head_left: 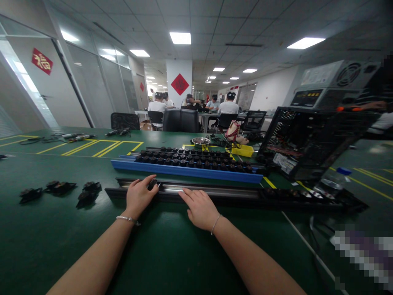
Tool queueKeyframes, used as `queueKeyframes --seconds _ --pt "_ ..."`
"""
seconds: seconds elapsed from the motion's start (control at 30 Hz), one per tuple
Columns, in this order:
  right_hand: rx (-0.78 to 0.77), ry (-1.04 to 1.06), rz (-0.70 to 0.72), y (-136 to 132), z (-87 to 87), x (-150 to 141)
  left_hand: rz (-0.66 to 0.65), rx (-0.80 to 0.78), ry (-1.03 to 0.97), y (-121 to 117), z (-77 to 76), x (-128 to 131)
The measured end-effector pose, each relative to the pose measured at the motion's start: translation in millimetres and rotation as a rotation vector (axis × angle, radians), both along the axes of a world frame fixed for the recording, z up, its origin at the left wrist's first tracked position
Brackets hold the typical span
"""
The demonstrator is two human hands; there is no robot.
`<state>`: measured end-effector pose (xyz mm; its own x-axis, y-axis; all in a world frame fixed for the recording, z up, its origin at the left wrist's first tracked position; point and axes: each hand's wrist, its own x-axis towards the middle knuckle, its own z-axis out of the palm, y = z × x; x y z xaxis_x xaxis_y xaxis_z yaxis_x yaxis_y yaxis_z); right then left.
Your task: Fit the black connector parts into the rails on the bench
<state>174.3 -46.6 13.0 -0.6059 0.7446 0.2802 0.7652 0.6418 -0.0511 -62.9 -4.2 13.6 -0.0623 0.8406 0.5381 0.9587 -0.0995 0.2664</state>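
A long black channel rail (233,191) lies across the green table in front of me. Near its left end, my left hand (139,198) pinches a small black part (152,184) between thumb and fingers, at the channel. My right hand (201,209) rests with outstretched fingers on the rail's near edge, holding nothing. Several black parts (294,194) sit in the rail's right portion. Left of my hands, loose dark parts (89,192) and more black parts (59,187) lie on the tabletop.
Behind the rail, a blue rail (187,169) borders rows of black parts (184,157). An open computer case (307,139) stands at right near a blue-capped bottle (333,180). A metal bowl (201,141), a yellow tray (242,150) and cabled tools (73,136) lie farther back.
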Motion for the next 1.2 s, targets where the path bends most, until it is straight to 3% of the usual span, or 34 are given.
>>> queueKeyframes --seconds 0.47,0.83,1.2 --pt "0.019 0.001 0.017 3 -2.6 2 0.108 -0.039 -0.073 2 6.0 -14" --pt "0.027 0.013 0.016 3 -4.3 1 0.109 -0.022 -0.169 10 -1.8 -38" --pt "0.037 0.02 0.015 3 -4.6 1 0.149 -0.07 -0.278 9 2.0 -52"
